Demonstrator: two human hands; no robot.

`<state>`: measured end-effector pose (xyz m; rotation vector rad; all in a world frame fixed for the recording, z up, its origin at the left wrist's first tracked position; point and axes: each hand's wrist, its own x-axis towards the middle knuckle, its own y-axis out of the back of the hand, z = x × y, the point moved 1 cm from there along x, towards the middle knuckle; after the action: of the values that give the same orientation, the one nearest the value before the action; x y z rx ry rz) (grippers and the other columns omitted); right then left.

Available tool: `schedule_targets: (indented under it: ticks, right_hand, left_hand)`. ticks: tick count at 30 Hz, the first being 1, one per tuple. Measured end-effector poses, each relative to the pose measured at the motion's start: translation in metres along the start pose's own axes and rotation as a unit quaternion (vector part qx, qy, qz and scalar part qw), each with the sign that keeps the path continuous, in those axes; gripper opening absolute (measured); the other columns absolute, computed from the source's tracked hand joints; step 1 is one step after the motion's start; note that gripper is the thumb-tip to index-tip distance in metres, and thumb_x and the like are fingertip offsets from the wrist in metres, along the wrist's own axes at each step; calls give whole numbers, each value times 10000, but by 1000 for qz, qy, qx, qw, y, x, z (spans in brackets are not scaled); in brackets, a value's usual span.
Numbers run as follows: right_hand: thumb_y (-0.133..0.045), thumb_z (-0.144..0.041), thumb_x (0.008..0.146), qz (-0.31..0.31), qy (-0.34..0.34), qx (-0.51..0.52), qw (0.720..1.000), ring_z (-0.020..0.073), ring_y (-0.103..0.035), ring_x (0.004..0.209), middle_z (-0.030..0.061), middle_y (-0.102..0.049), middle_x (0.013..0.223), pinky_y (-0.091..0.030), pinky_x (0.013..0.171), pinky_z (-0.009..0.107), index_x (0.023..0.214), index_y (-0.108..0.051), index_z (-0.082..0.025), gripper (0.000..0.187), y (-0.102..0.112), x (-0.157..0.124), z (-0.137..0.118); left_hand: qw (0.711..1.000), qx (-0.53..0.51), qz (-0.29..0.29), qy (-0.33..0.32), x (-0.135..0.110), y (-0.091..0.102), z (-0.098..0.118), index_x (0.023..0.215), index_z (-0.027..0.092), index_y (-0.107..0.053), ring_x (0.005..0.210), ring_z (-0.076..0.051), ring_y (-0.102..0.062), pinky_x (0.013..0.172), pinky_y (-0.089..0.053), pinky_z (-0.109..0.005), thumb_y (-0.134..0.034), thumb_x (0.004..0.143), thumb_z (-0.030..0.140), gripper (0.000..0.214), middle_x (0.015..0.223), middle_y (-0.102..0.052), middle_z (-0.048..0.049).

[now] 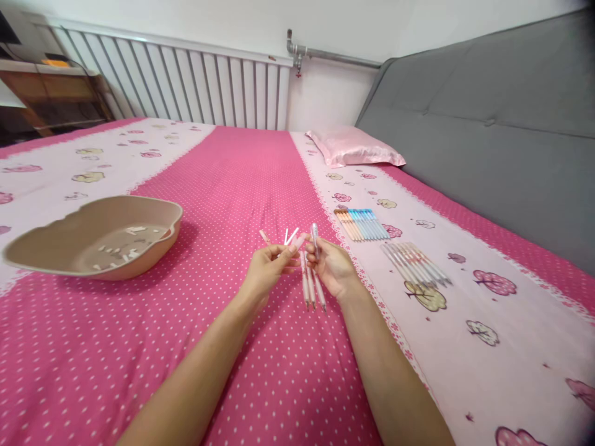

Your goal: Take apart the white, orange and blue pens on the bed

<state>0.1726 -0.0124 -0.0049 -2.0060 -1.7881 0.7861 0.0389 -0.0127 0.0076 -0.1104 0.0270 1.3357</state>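
Note:
Both my hands meet over the middle of a pink dotted bedspread (242,179). My left hand (267,267) is closed, its fingertips pinching a small pale pen cap (297,242). My right hand (332,265) is closed round a pale pen (315,236) that points up between the fingers. Three pink pens (312,289) lie side by side on the spread just under my hands. A few short pale pieces (288,235) lie just beyond the fingertips.
A beige tray (56,238) with several small white pieces in it sits at the left. A row of orange and blue pens (362,224) and a row of grey pens (415,262) lie at the right. A pink pillow (353,147) and grey headboard (488,124) are beyond.

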Motion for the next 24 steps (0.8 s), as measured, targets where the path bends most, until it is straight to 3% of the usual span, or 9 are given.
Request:
schedule_targets:
  ticks: [3,9,16,21,24]
  right_hand:
    - [-627,-211,667,16,7,-6,1000,68,-530,559,-18,-616,646,-407,540,182,724,-638,-156,80,-10,-4,4]
    - [-595,-123,651,62,12,10,998,107,-592,682,5,-660,731,-451,666,225,705,-638,-171,84,-23,-9,16]
    - [-553,-234,716,-27,14,-11,999,122,-596,772,-8,-664,841,-441,678,240,950,-625,-238,245,-25,-10,21]
    - [-569,-273,717,-77,-17,-20,997,118,-577,789,-24,-656,881,-418,645,226,974,-632,-285,265,-27,-12,17]
    - [-578,-301,725,-83,-18,-15,996,102,-561,765,-31,-648,886,-413,660,219,991,-630,-298,271,-27,-14,14]
  left_hand:
    - [999,-23,29,-10,-1,-3,0,785,114,-630,720,-141,-615,696,-474,-280,-653,680,408,312,813,-663,-77]
    - [993,66,46,-81,-1,-7,-3,737,127,-627,630,-111,-558,613,-437,-241,-673,657,351,243,687,-629,-23]
    - [998,1,-27,-56,2,-1,-2,724,128,-612,640,-120,-575,676,-471,-287,-704,615,308,229,682,-621,-12]
    - [992,-65,-104,-30,5,9,-3,774,132,-646,656,-114,-578,700,-457,-277,-702,644,326,240,727,-641,-32]
    - [988,-91,-120,-26,8,14,-5,743,141,-659,655,-110,-578,713,-449,-273,-705,646,323,212,707,-645,-26]
